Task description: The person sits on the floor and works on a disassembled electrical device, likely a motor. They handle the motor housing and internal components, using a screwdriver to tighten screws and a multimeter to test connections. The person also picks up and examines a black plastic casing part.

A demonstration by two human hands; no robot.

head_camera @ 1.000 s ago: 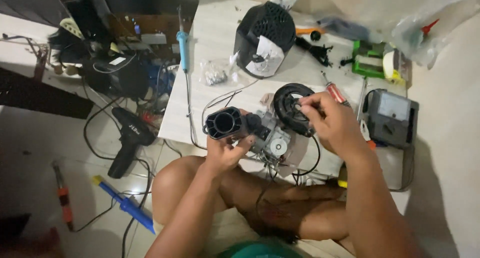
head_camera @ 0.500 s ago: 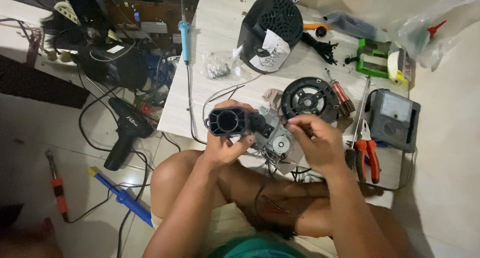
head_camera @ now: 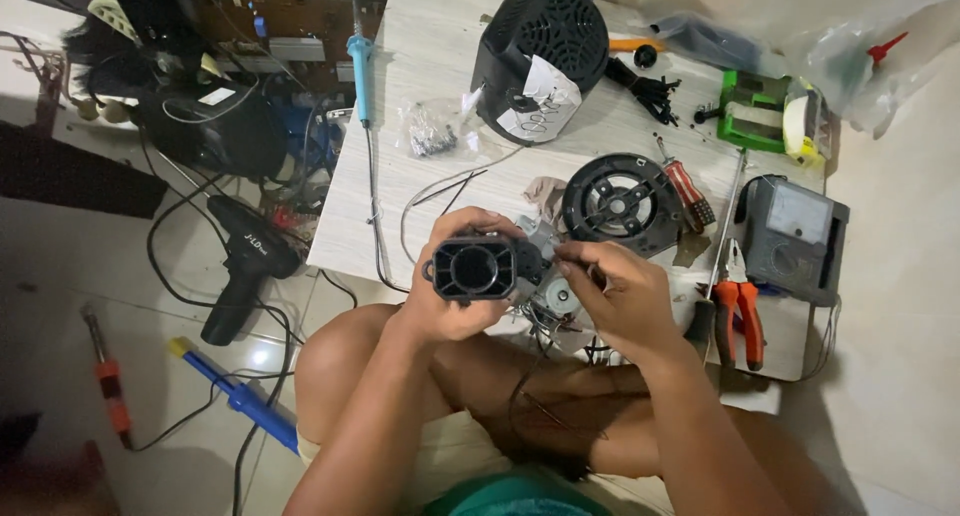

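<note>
We see the left hand (head_camera: 455, 286) clamped around a black motor housing (head_camera: 478, 268), its round opening facing the camera, held just over the near edge of the bench (head_camera: 420, 66) and above the knees. The right hand (head_camera: 620, 296) sits just beside it, fingers (head_camera: 580, 266) pinched at the metal motor part (head_camera: 555, 294) that sticks out of the housing's side; whether they grip anything small we cannot tell. Thin wires (head_camera: 560, 376) hang from the motor down over the legs. On the bench behind the hands lies a black round fan guard (head_camera: 620, 204), with a red-handled screwdriver (head_camera: 685, 191) touching its right side. Further right, orange-handled pliers (head_camera: 738, 311) lie near a grey meter (head_camera: 795, 236). At the far side stands a black vented cover (head_camera: 540, 56) with a white paper stuck on it, a small bag of screws (head_camera: 428, 131) to its left, and a blue soldering iron (head_camera: 360, 61) along the bench's left edge. On the floor to the left lie a black drill (head_camera: 245, 266) and a blue-and-yellow tool (head_camera: 230, 391).
</note>
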